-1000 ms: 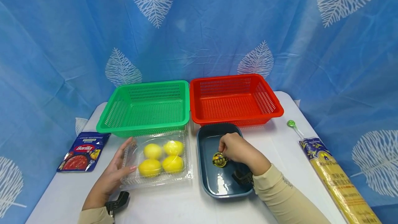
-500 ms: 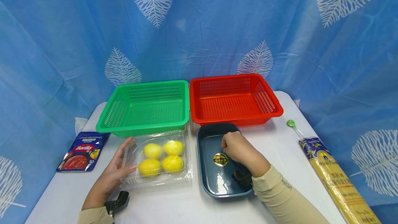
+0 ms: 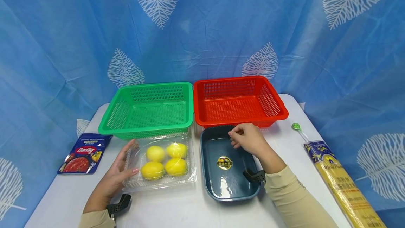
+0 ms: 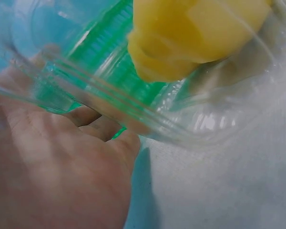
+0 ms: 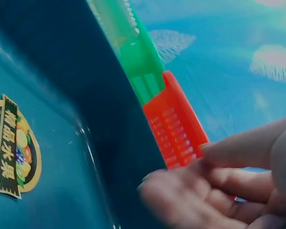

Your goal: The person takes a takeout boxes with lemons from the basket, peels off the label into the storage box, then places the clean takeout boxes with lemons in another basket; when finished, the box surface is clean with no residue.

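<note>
A clear plastic box [image 3: 139, 182] with several yellow lemons [image 3: 155, 154] inside stands in front of the green basket. My left hand [image 3: 117, 175] grips its left end, thumb over the lid and fingers along the side. In the left wrist view the palm [image 4: 62, 167] lies against the box's edge, beside a lemon [image 4: 195, 38]. A dark blue tray [image 3: 218, 185] stands to the right, with a round black-and-gold fruit sticker [image 3: 224, 163] on its floor. My right hand [image 3: 248, 138] hovers over the tray's far right part, fingers loosely bent and holding nothing.
A green basket [image 3: 152, 129] and a red basket [image 3: 240, 119] stand side by side at the back. A Barilla sauce pouch [image 3: 83, 154] lies at the left edge. On the right lie a green lollipop [image 3: 296, 126] and a long yellow pasta packet [image 3: 345, 182].
My right hand has lifted off the sticker and drawn back up and to the right, its fingers loosening. The sticker stays on the tray floor. The left hand has not moved.
</note>
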A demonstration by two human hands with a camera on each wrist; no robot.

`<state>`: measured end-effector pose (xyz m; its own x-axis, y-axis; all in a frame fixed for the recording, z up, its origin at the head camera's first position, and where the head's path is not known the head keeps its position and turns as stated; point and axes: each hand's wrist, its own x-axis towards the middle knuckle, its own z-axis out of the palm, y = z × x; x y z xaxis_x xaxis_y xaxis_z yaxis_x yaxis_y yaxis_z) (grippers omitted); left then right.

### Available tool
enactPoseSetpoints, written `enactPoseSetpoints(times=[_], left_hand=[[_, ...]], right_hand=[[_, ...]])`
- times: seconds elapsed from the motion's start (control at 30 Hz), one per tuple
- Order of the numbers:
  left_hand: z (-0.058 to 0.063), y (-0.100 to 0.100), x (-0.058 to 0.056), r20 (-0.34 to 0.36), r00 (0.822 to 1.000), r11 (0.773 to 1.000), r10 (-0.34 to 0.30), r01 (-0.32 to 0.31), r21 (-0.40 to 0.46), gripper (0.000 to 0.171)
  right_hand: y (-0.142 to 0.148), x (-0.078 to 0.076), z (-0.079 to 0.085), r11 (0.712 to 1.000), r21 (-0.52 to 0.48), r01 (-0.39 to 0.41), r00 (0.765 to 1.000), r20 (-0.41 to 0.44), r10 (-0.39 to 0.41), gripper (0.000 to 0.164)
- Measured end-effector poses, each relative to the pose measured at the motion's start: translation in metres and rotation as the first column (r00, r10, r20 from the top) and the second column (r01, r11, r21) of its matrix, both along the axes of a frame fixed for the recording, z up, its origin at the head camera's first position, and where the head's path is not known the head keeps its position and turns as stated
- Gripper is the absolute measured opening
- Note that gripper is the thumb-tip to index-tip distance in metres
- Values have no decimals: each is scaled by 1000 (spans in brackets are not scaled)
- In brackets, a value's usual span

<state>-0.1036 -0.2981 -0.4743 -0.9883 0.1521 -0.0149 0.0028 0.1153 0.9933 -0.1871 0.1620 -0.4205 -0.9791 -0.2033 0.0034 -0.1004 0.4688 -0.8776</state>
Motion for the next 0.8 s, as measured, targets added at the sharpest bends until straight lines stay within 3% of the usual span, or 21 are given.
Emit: enactPoseSetpoints(times=[0.07,0.13,0.2,0.3,0.4,0.57,0.63,0.73,0.8], left_hand=[[0,0,0,-4,1000,1000,-4,4,2,97],[0,0,0,0,1000,1000,-6,6,0,97],[1,-1,0,9,1000,1000,-4,4,-5,97],[1,-1,0,14,1000,1000,2,-1,-10,97],[0,-1,0,-1,1000,1000,1,-1,-12,97],[-1,-1,0,-15,1000,1000,1,-2,-14,97],[-1,-1,0,-14,1000,1000,2,-2,-13,97],[-2,-1,0,-20,1000,1000,1,-1,-10,97],[-3,-1,0,-24,1000,1000,3,-3,-12,97]], right_hand=[[4,-5,-3,985,-171,36,999,36,-30,21],[8,-10,-7,933,-351,83,994,95,-53,23],[12,-14,-9,850,-507,145,983,170,-66,25],[18,-17,-9,713,-650,262,954,286,-90,26],[22,-17,-6,591,-706,391,910,391,-136,28],[27,-15,-4,392,-711,585,810,540,-229,26],[29,-16,-5,330,-698,635,772,584,-250,26],[33,-20,-9,246,-701,670,743,631,-226,27],[36,-23,-12,186,-717,672,741,648,-177,26]])
